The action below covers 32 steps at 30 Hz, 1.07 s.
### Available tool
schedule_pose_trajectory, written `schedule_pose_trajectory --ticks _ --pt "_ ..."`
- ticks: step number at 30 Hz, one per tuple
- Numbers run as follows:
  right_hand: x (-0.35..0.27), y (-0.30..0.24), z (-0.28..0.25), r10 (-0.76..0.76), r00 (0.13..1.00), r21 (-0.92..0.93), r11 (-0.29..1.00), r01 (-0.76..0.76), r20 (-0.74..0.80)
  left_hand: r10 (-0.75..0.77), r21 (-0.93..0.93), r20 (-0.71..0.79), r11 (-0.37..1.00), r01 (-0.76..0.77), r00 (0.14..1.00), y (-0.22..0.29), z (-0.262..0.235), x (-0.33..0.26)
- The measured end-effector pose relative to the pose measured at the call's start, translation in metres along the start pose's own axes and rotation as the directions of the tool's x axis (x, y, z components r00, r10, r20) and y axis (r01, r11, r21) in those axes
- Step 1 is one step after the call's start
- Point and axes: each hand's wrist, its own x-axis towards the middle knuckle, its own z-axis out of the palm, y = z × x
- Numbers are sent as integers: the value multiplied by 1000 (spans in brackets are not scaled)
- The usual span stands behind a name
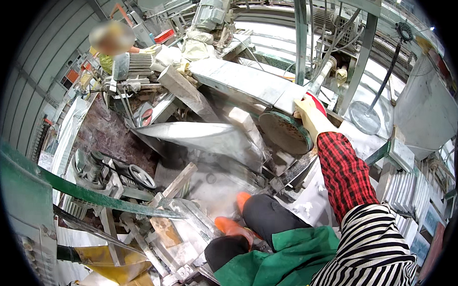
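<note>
My right arm, in a red-and-black checked sleeve, reaches far forward. Its pale-gloved right hand (pixel 309 111) is at the near end of a long whitish beam (pixel 241 82). The fingers look curled, with a red patch (pixel 317 102) along the hand's far side; whether that is part of the glove or a separate thing is unclear. What the fingers close on is hidden. Just below and left of the hand is a round, green-rimmed disc (pixel 286 133), and a pale pipe (pixel 322 75) rises behind it. My left hand does not show.
Below me are timber offcuts (pixel 180 179), a handwheel (pixel 141 176) and a curved pale sheet (pixel 199 134). A green rail (pixel 101 196) crosses at left. Another person (pixel 109 43) is at the far left by a motor (pixel 133 66). Stacked slabs (pixel 406 194) stand at right, near a round-based stand (pixel 364 117).
</note>
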Motion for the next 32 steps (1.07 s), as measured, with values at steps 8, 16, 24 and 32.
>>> schedule_pose_trajectory --ticks 8,16,24,32 --pt "-107 -40 45 -617 782 -138 785 604 -88 278 159 -149 954 -255 949 42 -18 0" --pt "-381 12 274 -374 459 406 913 32 806 67 57 90 996 -73 994 58 -36 4" --pt "-645 177 279 32 -161 -126 775 -619 986 244 -26 164 970 -243 956 -14 -26 42" --pt "-591 332 392 -494 -770 -795 226 -563 405 217 -51 194 976 -211 957 -18 -15 39"
